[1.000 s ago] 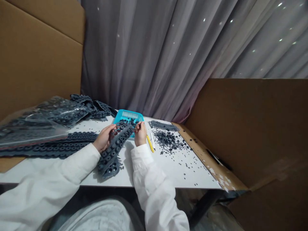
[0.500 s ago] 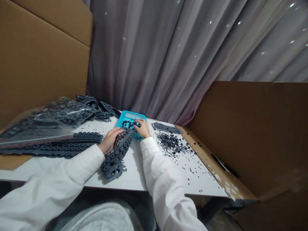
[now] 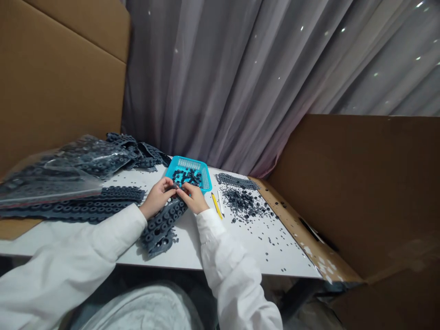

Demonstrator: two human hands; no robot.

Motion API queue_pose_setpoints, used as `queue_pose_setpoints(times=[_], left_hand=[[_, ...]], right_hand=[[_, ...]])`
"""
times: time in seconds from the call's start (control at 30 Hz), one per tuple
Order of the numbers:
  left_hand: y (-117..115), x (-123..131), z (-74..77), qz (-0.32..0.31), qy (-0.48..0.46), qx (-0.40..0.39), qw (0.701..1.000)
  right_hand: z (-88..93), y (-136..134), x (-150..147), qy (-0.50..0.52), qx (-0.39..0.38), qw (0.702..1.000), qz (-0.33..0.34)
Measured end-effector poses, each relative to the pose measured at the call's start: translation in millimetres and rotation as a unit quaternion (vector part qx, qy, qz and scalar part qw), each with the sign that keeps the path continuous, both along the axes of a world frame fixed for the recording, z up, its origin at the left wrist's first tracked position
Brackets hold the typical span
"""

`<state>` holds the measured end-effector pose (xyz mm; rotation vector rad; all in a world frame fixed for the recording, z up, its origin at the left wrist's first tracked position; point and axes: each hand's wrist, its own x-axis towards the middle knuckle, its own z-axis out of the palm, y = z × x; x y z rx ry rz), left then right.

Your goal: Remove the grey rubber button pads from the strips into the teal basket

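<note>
A dark grey rubber strip [image 3: 165, 223] with rows of round rings slants across the white table. My left hand [image 3: 158, 198] grips its upper end. Close beside it, my right hand [image 3: 193, 197] has thumb and fingers pinched at the same end; the fingertips of both hands nearly meet. Whether a small piece sits between them is too small to tell. Just behind the hands, a blue basket [image 3: 206, 178] holds several small black pieces [image 3: 187, 176].
Right of the hands lie a yellow pen [image 3: 217, 206], a white pen [image 3: 220, 202], a heap of black bits [image 3: 242, 201] and a flat perforated strip [image 3: 237, 181]. A plastic bag [image 3: 68, 169] and more strips [image 3: 79, 209] are at left. Cardboard [image 3: 371, 183] stands at right.
My right hand has moved from over the basket down to the strip's upper end, beside my left hand. The pens and the basket's contents are now uncovered.
</note>
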<state>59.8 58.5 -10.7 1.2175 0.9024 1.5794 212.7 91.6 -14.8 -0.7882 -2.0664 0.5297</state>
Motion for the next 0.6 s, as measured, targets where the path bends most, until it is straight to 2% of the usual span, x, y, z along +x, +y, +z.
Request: queue_pose_setpoints(times=[0.23, 0.37, 0.47, 0.6], left_hand=[[-2, -6, 1.3, -0.043, 0.038, -0.049, 0.997], [-3, -3, 0.8, -0.064, 0.024, -0.097, 0.993], [-3, 2, 1.4, -0.071, -0.028, -0.120, 0.990], [5, 10, 0.9, -0.055, -0.093, -0.133, 0.985]], right_hand=[[-1.1, -9, -4, -0.009, 0.077, 0.997, -0.001], [0.3, -13, -7, -0.011, 0.100, 0.995, -0.001], [1.7, -15, -12, 0.067, 0.070, 0.995, -0.012], [-1.3, -18, -32, 0.195, 0.031, 0.977, -0.077]])
